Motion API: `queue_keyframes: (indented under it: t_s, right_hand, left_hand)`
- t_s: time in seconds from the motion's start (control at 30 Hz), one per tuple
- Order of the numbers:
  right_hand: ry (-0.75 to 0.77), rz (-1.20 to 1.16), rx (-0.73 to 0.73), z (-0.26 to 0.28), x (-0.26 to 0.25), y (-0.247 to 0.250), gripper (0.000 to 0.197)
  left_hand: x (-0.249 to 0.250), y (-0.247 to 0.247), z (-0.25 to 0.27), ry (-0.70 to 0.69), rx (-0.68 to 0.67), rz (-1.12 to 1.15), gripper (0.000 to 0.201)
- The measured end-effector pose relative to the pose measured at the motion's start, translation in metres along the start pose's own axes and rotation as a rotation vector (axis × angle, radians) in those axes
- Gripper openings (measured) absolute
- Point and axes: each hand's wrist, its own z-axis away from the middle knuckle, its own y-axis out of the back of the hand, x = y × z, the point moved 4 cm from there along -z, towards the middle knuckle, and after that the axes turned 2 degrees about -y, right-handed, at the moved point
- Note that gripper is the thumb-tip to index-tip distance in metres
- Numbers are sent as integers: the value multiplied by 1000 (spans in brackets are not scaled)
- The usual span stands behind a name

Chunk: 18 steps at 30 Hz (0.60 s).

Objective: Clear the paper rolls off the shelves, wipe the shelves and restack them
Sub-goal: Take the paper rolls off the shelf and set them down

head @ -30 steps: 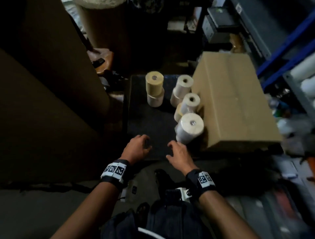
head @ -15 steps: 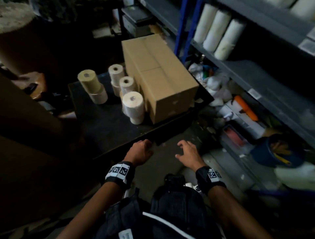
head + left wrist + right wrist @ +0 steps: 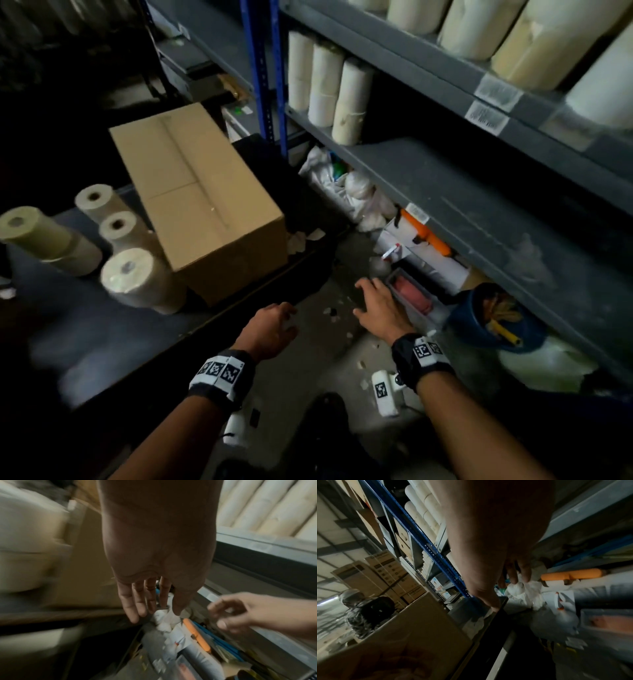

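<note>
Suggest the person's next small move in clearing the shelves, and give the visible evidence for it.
Probably lift the right hand toward the three paper rolls upright on the middle shelf. Both it and the left hand hold nothing, other rolls already stand beside the cardboard box, and that shelf looks dusty.

A dark low table [image 3: 102,329] holds a brown cardboard box [image 3: 202,202] and four paper rolls [image 3: 137,277], and the gray shelf [image 3: 455,192] holds three tall roll stacks [image 3: 325,89].
</note>
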Motion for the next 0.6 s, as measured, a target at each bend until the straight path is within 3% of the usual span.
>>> queue_keyframes:
  t_s: [0.2,0.33,0.47,0.6]
  right_hand:
    - [128,307,220,-145,48,96,68]
    - [145,370,251,-243,71,140,86]
    - [219,423,196,-305,101,137,88]
    - [324,432,300,-319,120,126,89]
  left_hand:
    - [83,47,-127,-112,84,-35,40]
    - [117,81,-203,-137,137,-46,46]
    - [127,110,-273,-100,194,-90,46]
    - [123,127,-340,-96,324,-27,49]
